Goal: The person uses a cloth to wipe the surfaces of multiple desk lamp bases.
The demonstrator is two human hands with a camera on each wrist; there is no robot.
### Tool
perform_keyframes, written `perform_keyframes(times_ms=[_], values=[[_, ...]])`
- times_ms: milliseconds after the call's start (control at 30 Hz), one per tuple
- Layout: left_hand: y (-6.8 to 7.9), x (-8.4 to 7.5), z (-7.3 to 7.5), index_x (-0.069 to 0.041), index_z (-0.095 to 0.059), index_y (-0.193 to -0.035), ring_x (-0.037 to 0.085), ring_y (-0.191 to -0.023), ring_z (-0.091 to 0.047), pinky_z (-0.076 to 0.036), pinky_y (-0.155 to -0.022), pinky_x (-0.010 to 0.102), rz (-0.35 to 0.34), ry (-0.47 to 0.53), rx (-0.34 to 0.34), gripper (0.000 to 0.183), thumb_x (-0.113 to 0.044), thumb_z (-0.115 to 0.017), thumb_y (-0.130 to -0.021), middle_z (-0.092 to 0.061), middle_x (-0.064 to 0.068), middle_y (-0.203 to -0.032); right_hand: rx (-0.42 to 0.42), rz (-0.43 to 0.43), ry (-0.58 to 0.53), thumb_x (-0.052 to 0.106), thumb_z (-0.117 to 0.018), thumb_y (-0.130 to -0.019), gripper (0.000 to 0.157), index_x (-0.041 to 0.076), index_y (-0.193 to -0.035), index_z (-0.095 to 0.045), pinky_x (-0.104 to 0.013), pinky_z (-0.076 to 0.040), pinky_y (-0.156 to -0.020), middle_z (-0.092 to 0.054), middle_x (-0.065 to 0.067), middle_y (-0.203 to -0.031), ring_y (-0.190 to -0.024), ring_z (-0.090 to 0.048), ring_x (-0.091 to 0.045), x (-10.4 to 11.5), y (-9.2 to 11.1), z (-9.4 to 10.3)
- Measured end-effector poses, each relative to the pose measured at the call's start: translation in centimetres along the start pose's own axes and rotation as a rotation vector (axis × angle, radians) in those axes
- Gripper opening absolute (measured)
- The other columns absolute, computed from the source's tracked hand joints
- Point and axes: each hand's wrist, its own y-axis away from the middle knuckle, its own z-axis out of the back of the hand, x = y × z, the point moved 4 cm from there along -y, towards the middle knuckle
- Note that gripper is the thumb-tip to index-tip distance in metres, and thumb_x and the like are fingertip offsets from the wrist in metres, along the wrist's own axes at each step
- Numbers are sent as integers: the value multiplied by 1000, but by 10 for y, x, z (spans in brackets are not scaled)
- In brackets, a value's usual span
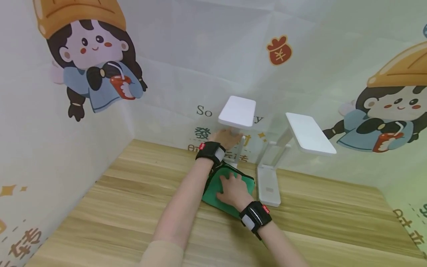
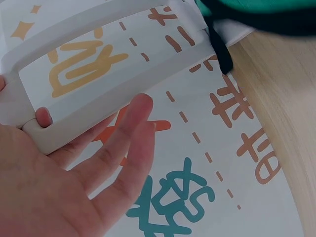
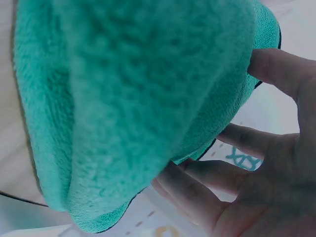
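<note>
Green cloth (image 3: 143, 98) under our loosely spread right hand (image 1: 236, 192) overlaps the left lamp (image 1: 238, 111), which could tip if we tug while our left hand (image 1: 227, 138) loosens its grip there.

Bare left hand (image 1: 226, 139), wide black left band (image 1: 209, 152) at its wrist, grey patch (image 1: 219, 154) and small red tag (image 1: 201, 146) on left band, pale beige sleeve (image 1: 163, 254) up the arm from left band, bare right hand (image 1: 235, 191), matching right band (image 1: 256, 216), likewise patched and tagged
</note>
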Motion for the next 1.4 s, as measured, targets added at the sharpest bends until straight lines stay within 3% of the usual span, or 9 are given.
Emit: perform_keyframes(times_ms=[300,567,667,867,1067,1200,1300,1400], values=[[2,-1,2,-14,-25,-151,33,-123,-53,-45,-98,45,12,12,-1,66,-54,-31,-99,-51,14,-140,-136,119,145,27,-66,-85,50,4,-128,-56,-45,-57,-65,-54,-31,-126,-111,-53,-50,23,-1,-10],[1,-2,1,-14,-25,-151,31,-109,-59,-48,-87,42,1,-10,-2,65,-54,-30,-100,-58,15,-132,-233,75,108,20,-73,-76,49,1,-119,-60,-42,-54,-56,-59,-31,-117,-94,-58,-44,13,9,-7],[1,-1,2,-15,-25,-151,29,-102,-60,-47,-77,37,0,-21,-6,64,-53,-30,-100,-60,14,-127,-217,62,111,18,-72,-76,49,-1,-119,-60,-43,-55,-58,-59,-33,-117,-96,-59,-47,14,9,-7],[1,0,2,-13,-27,-150,24,-80,-59,-35,-57,28,-6,-5,-16,64,-53,-31,-100,-67,14,-99,-138,103,172,18,-69,-80,50,1,-125,-58,-45,-57,-71,-57,-32,-122,-107,-56,-50,27,-1,-9],[2,0,1,-11,-29,-150,26,-86,-61,-40,-63,31,-16,4,-19,64,-52,-32,-100,-67,14,-100,-166,76,114,16,-69,-78,49,3,-124,-58,-43,-55,-62,-58,-29,-121,-101,-56,-45,21,6,-8],[0,1,0,-11,-29,-150,24,-79,-59,-37,-59,30,-20,-1,-19,64,-52,-32,-100,-64,10,-86,-191,54,109,18,-72,-76,48,1,-119,-60,-41,-54,-57,-60,-30,-116,-94,-58,-43,16,11,-7],[-2,1,-1,-11,-32,-148,23,-76,-57,-35,-58,30,-11,-7,-28,64,-53,-32,-99,-62,10,-84,-145,44,92,23,-73,-77,52,1,-123,-58,-43,-55,-62,-58,-31,-120,-99,-56,-45,14,7,-6],[0,0,0,-10,-36,-146,25,-82,-58,-38,-61,31,-11,1,-37,63,-52,-33,-99,-66,12,-94,-58,30,52,28,-74,-78,60,2,-129,-55,-46,-55,-70,-56,-30,-125,-107,-52,-48,12,-2,-3]])
